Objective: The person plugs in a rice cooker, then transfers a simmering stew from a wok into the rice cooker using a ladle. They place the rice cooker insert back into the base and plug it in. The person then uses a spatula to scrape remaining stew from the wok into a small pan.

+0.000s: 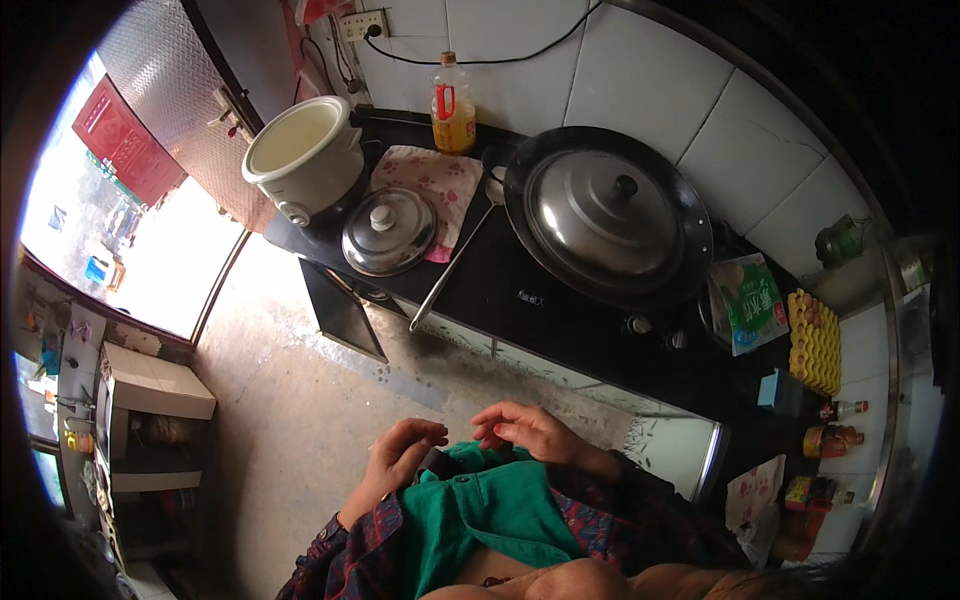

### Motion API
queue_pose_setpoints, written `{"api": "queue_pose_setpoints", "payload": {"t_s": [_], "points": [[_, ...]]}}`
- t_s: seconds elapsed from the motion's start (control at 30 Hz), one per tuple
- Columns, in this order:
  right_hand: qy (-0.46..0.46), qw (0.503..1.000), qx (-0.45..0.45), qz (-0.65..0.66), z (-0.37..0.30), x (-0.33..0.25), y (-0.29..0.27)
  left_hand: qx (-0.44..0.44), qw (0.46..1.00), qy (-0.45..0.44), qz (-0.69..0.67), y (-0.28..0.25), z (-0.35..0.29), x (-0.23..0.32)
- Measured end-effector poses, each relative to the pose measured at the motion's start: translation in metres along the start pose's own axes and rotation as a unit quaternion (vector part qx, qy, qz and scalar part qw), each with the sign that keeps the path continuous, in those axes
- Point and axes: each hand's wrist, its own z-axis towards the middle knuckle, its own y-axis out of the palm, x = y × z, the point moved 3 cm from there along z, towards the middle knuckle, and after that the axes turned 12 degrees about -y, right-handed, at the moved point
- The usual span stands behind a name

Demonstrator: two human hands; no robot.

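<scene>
My left hand (402, 452) is raised in front of my body with its fingers loosely bent and nothing visible in it. Facing it across a small gap, my right hand (532, 430) is also empty, its fingers partly stretched out and apart. Just below both hands is the green garment (480, 510) I wear under a dark patterned jacket. Beyond the hands, on the black counter, a large wok (692, 215) sits with a domed metal lid (590, 225) over it. A long-handled ladle (455, 270) leans beside the wok. Neither hand touches any of these.
A white slow cooker (320, 170), a steel lid (385, 235), a patterned cloth (440, 170) and an oil bottle (453, 110) stand left of the wok. To its right are a green packet (745, 300) and egg trays (815, 340). A cabinet door (335, 305) hangs open below the counter.
</scene>
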Motion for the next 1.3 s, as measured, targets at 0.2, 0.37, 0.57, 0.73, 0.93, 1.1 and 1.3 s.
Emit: {"api": "queue_pose_setpoints", "payload": {"t_s": [0.2,0.37,0.57,0.73,0.93,1.1,1.3], "points": [[-0.006,1.0,0.007,0.015,0.025,0.001,-0.001,-0.018,0.999,0.014,-0.03,-0.018,0.012,0.003],[-0.001,1.0,0.006,0.006,0.042,-0.001,0.006,-0.011,0.999,0.023,-0.022,-0.039,0.022,0.014],[0.0,1.0,0.015,-0.015,0.059,-0.007,0.013,-0.024,0.999,0.034,0.003,-0.057,0.032,0.025],[0.001,1.0,0.02,-0.014,0.068,-0.011,0.013,-0.037,0.999,0.029,-0.023,-0.066,0.038,0.026],[-0.023,0.999,0.034,0.003,0.071,-0.011,0.01,-0.053,0.998,0.04,-0.006,-0.069,0.042,0.026],[0.006,0.999,0.035,-0.004,0.071,-0.011,0.007,-0.024,0.999,0.031,-0.012,-0.066,0.045,0.028],[-0.014,0.999,0.038,0.021,0.069,-0.014,0.004,-0.022,0.999,0.031,-0.014,-0.061,0.047,0.031]]}}
